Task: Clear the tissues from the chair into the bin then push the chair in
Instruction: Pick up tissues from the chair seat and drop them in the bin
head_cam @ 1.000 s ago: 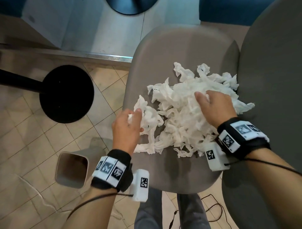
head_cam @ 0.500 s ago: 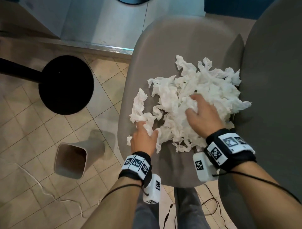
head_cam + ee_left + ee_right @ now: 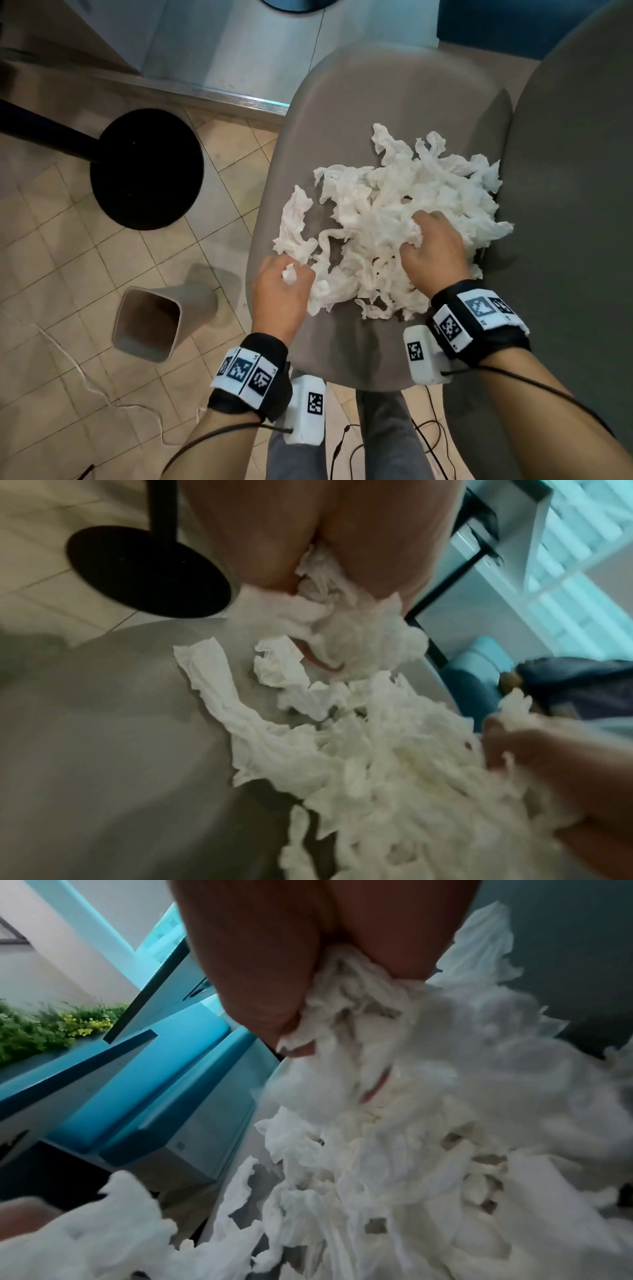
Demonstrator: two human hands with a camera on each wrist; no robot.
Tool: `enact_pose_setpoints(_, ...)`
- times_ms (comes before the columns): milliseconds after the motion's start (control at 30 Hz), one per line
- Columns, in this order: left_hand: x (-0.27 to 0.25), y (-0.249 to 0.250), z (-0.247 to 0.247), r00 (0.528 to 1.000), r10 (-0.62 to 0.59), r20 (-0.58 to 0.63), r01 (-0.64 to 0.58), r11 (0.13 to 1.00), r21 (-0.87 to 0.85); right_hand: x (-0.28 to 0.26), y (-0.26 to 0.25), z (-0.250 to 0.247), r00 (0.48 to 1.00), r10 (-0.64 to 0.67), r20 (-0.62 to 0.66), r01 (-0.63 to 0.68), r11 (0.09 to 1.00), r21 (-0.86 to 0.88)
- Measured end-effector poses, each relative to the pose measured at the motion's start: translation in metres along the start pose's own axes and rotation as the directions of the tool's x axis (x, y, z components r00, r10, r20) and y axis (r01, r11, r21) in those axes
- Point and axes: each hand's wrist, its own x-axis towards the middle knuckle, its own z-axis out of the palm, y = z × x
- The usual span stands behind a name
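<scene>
A loose heap of crumpled white tissues (image 3: 394,219) lies on the grey chair seat (image 3: 394,96). My left hand (image 3: 282,287) grips a bunch of tissues at the heap's near left edge; the left wrist view shows that bunch of tissues (image 3: 342,620) crushed between the curled fingers. My right hand (image 3: 433,246) has its fingers dug into the middle of the heap and clenches a thick wad of tissues (image 3: 349,1007). A small grey bin (image 3: 150,323) stands on the tiled floor left of the chair, tilted in view, its mouth open and its inside looking bare.
A black round table base (image 3: 147,171) with its pole sits on the floor to the left. The chair back (image 3: 575,205) rises on the right. A white cord (image 3: 85,380) trails across the tiles near the bin. My legs (image 3: 342,442) stand at the seat's front edge.
Both hands have closed on tissues. The left hand slid back toward the seat's near left edge, and the right hand drew back from the far side into the middle of the heap.
</scene>
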Motion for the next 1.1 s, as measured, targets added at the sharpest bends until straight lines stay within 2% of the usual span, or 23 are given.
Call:
enact_pose_setpoints(100,-0.005,0.005,-0.002,0.997,-0.083,-0.004,0.082,0.987,-0.138,-0.005,-0.005,-0.006,1.000,-0.027,0.011,0.026,0.993,0.115)
enact_pose_setpoints(200,-0.008,0.010,-0.002,0.989,-0.137,-0.046,0.124,0.968,-0.220,-0.011,-0.015,-0.015,0.999,0.016,0.035,-0.024,0.968,0.251)
enact_pose_setpoints(333,-0.019,0.022,-0.007,0.991,-0.127,-0.030,0.112,0.944,-0.309,-0.019,-0.025,-0.024,0.993,0.072,0.090,-0.098,0.936,0.338)
enact_pose_setpoints(500,-0.033,0.028,-0.018,0.997,-0.083,0.001,0.081,0.961,-0.263,-0.029,-0.036,-0.031,0.990,0.004,0.143,-0.057,0.929,0.365)
enact_pose_setpoints(633,-0.049,0.031,-0.035,0.988,-0.148,0.038,0.152,0.939,-0.310,-0.044,-0.056,-0.032,0.982,-0.083,0.168,0.018,0.933,0.359)
enact_pose_setpoints(733,-0.064,0.029,-0.055,0.988,-0.153,0.033,0.153,0.894,-0.422,-0.059,-0.078,-0.027,0.966,-0.195,0.168,0.133,0.937,0.323)
enact_pose_setpoints(867,-0.085,0.010,-0.088,0.988,-0.154,0.031,0.144,0.812,-0.566,-0.083,-0.116,-0.004,0.933,-0.316,0.171,0.248,0.912,0.327)
enact_pose_setpoints(967,-0.095,-0.025,-0.112,0.981,-0.183,-0.061,0.118,0.820,-0.560,-0.102,-0.150,0.026,0.917,-0.338,0.211,0.255,0.905,0.341)
enact_pose_setpoints(1100,-0.105,-0.085,-0.148,0.956,-0.244,-0.162,0.118,0.827,-0.550,-0.126,-0.188,0.078,0.861,-0.388,0.330,0.316,0.915,0.252)
